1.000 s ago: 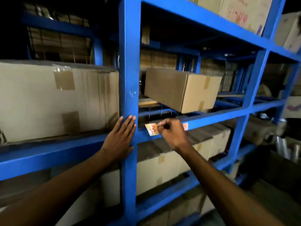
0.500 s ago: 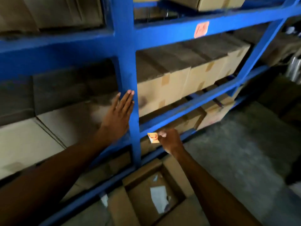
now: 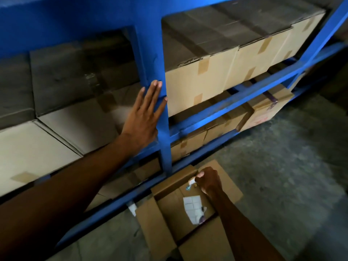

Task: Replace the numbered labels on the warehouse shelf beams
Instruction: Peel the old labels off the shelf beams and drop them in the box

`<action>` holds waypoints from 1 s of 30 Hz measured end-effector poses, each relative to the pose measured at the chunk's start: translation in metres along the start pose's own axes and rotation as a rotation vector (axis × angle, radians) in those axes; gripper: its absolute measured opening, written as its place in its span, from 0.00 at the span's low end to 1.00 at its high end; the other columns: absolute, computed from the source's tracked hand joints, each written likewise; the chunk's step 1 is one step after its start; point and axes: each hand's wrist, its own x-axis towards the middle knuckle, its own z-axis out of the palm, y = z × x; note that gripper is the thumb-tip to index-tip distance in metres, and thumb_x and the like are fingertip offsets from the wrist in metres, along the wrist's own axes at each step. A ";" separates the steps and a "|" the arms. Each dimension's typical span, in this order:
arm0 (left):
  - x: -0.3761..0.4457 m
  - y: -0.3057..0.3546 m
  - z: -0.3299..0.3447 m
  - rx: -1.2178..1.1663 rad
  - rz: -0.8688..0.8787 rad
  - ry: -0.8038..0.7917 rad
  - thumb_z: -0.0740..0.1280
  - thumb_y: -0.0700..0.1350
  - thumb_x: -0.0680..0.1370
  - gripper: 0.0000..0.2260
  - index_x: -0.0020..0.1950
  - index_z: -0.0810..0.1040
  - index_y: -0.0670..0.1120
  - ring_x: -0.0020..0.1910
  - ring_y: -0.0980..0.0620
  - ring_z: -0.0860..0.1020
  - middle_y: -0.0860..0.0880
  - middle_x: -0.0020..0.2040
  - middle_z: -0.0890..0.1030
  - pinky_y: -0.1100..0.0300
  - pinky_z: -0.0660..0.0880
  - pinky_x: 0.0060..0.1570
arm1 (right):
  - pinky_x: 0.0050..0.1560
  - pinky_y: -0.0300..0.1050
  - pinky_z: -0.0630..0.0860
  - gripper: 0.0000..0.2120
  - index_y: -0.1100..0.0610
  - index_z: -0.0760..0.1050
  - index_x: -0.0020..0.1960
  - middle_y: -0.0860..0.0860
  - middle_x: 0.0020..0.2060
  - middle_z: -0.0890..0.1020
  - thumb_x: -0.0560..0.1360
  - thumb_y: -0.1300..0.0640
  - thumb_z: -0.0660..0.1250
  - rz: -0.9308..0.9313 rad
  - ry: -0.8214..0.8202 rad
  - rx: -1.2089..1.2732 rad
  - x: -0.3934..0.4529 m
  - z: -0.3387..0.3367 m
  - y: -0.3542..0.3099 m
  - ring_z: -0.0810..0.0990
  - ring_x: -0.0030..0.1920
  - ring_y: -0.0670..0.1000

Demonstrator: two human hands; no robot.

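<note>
View: a single head-worn wide-angle camera; no second view shares the scene.
Position: standing at the blue shelf rack (image 3: 162, 72), close to its upright post.
Direction: forward and steeply down, over both forearms.
Nearness: the rack's lower tiers fill the upper frame; the open cardboard box (image 3: 165, 223) on the concrete floor (image 3: 282, 176) lies directly below.
Distortion: beams bow toward the edges.

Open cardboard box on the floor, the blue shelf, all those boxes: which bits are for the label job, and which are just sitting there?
For the job:
- small crumpled paper label, pinched in the right hand
- open brown cardboard box on the floor
- white sticker sheet inside it
- blue metal shelf upright, under the left hand

Just sitting there:
- taped brown cartons on the shelves
- grey concrete floor
</note>
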 end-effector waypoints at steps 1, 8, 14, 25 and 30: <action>0.000 0.000 0.000 -0.006 -0.002 0.004 0.60 0.60 0.74 0.41 0.77 0.40 0.44 0.74 0.36 0.36 0.34 0.75 0.36 0.44 0.39 0.72 | 0.50 0.45 0.75 0.11 0.61 0.77 0.52 0.57 0.50 0.82 0.72 0.56 0.67 0.005 -0.009 -0.003 0.001 0.001 0.002 0.80 0.51 0.56; 0.002 0.001 0.001 -0.016 0.003 0.000 0.60 0.62 0.74 0.42 0.77 0.40 0.46 0.74 0.36 0.36 0.33 0.74 0.35 0.44 0.39 0.72 | 0.52 0.48 0.77 0.09 0.58 0.78 0.52 0.55 0.48 0.82 0.75 0.56 0.65 0.061 -0.007 0.003 0.004 0.000 0.014 0.80 0.48 0.53; 0.000 0.000 -0.009 -0.024 0.017 -0.065 0.59 0.63 0.73 0.42 0.76 0.41 0.46 0.72 0.35 0.31 0.32 0.72 0.31 0.42 0.36 0.71 | 0.45 0.43 0.76 0.08 0.58 0.78 0.50 0.54 0.45 0.83 0.73 0.55 0.66 -0.026 0.027 -0.022 -0.003 -0.027 0.008 0.80 0.44 0.50; 0.065 -0.029 -0.130 -0.270 -0.036 0.170 0.63 0.49 0.72 0.34 0.75 0.54 0.43 0.76 0.40 0.42 0.36 0.77 0.45 0.42 0.41 0.74 | 0.52 0.49 0.74 0.11 0.60 0.80 0.50 0.61 0.50 0.82 0.74 0.57 0.63 -0.488 0.445 0.082 -0.022 -0.233 -0.102 0.78 0.54 0.61; 0.111 -0.046 -0.156 -0.210 -0.115 0.229 0.64 0.50 0.72 0.39 0.77 0.47 0.41 0.76 0.39 0.41 0.37 0.77 0.43 0.42 0.41 0.74 | 0.52 0.51 0.74 0.10 0.60 0.79 0.50 0.62 0.50 0.82 0.74 0.58 0.61 -0.601 0.628 0.119 -0.010 -0.318 -0.152 0.77 0.55 0.63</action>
